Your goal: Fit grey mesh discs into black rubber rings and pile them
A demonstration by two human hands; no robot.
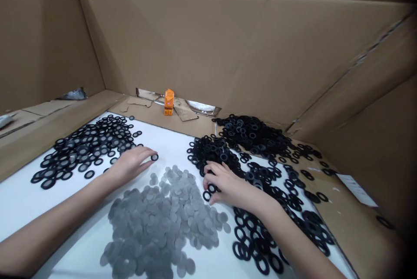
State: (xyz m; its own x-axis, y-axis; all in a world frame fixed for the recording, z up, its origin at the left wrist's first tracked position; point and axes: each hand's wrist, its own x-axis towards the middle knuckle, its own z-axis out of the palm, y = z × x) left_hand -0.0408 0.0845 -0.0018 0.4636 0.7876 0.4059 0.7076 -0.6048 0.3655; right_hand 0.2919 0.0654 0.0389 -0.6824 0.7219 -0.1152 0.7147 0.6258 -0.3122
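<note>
My left hand (130, 165) pinches a small black ring (154, 157) between thumb and fingertips, over the white board (164, 140). Whether a disc fills this ring is too small to tell. My right hand (226, 183) has its fingers curled at the edge of a heap of black rings (211, 151). Black rings (207, 195) show between its thumb and fingers. Between and below my hands spreads a pile of thin grey discs (156, 222). Left of my left hand lies a pile of black rings with grey centres (87, 144).
Tall cardboard walls (182, 44) enclose the board. An orange carton (168, 101) stands at the back by torn openings. More black rings (254, 135) are heaped at the back right, several spilling onto the cardboard. A white paper slip (356, 190) lies on the right.
</note>
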